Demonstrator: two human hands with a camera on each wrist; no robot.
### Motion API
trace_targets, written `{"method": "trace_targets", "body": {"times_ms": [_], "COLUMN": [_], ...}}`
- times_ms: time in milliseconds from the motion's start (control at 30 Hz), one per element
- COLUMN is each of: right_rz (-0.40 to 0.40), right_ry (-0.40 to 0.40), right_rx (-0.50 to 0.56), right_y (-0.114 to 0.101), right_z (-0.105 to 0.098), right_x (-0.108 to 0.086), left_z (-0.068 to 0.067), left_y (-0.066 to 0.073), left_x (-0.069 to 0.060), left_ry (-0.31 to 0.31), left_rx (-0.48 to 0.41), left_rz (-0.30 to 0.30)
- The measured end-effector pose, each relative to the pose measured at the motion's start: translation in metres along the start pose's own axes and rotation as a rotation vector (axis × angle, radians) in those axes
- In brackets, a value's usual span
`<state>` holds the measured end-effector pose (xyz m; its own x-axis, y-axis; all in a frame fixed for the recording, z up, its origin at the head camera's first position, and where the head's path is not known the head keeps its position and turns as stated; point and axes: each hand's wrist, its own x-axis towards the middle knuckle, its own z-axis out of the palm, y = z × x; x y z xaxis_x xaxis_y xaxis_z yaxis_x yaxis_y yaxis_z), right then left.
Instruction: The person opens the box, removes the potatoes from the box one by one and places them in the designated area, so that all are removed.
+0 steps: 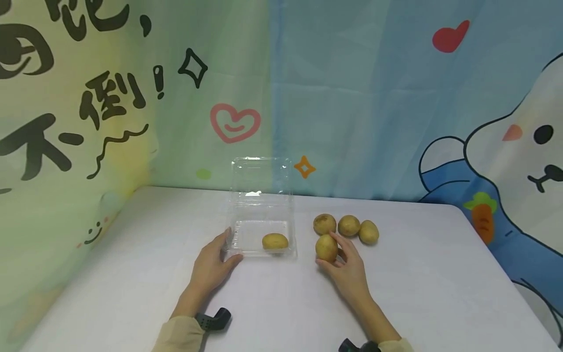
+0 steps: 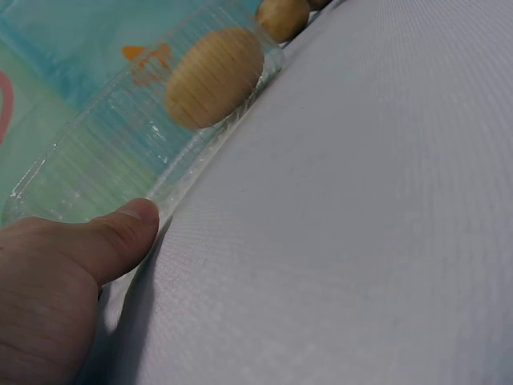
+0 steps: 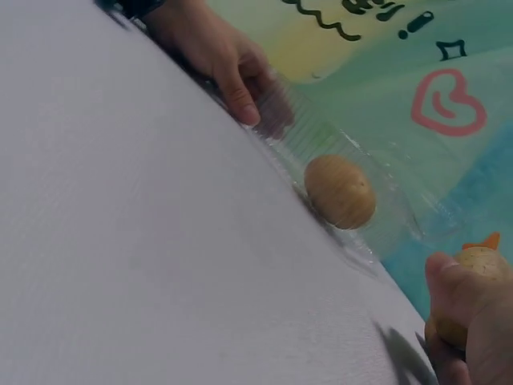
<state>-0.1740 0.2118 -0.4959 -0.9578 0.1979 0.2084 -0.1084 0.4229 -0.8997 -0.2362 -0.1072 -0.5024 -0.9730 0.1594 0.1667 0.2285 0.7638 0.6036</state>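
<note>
A clear plastic clamshell box [image 1: 249, 230] stands on the table with its lid raised at the back. One potato [image 1: 275, 241] lies inside, toward the box's right front; it shows through the wall in both wrist views. My left hand [image 1: 212, 261] holds the box's near left corner, thumb [image 2: 128, 233] against the front wall and fingers along the left side. To the right of the box, my right hand [image 1: 349, 269] pinches another potato [image 1: 326, 248] between thumb and fingers. In the right wrist view that potato [image 3: 481, 261] is partly hidden by the thumb.
Three potatoes, left [image 1: 324, 224], middle [image 1: 349, 225] and right [image 1: 369, 232], lie close together just beyond my right hand. The white table [image 1: 272, 303] ends at the back against a printed cloth [image 1: 343, 98].
</note>
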Motion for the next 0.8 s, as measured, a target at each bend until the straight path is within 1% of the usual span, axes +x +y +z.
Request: {"method": "trace_targets", "body": {"times_ms": [167,400,567,667,800], "right_rz": [0.035,0.062,0.084,0.092,0.086], "right_ry": [0.007,0.022,0.047,0.056,0.058], "right_rx": [-0.038,-0.05,-0.056,-0.047,-0.038], "right_y": [0.0092,0.0099,0.0095,0.0094,0.0086], "right_z": [-0.0015,-0.0024,-0.0029,-0.0036,-0.0036], "right_x": [0.0023,0.003,0.0031,0.0041,0.0065], "left_z": [-0.0017,-0.0008,-0.0006,-0.0011,-0.0012], "left_y": [0.0007,0.001,0.0023,0.0022,0.0009], "left_x": [0.0008,0.0,-0.0009,-0.0004,0.0003], "left_ry": [-0.014,-0.025,-0.012,-0.007,-0.003], "left_rx": [0.001,0.003,-0.012,-0.006,-0.004], "left_rz": [0.003,-0.024,-0.014,-0.011,-0.012]}}
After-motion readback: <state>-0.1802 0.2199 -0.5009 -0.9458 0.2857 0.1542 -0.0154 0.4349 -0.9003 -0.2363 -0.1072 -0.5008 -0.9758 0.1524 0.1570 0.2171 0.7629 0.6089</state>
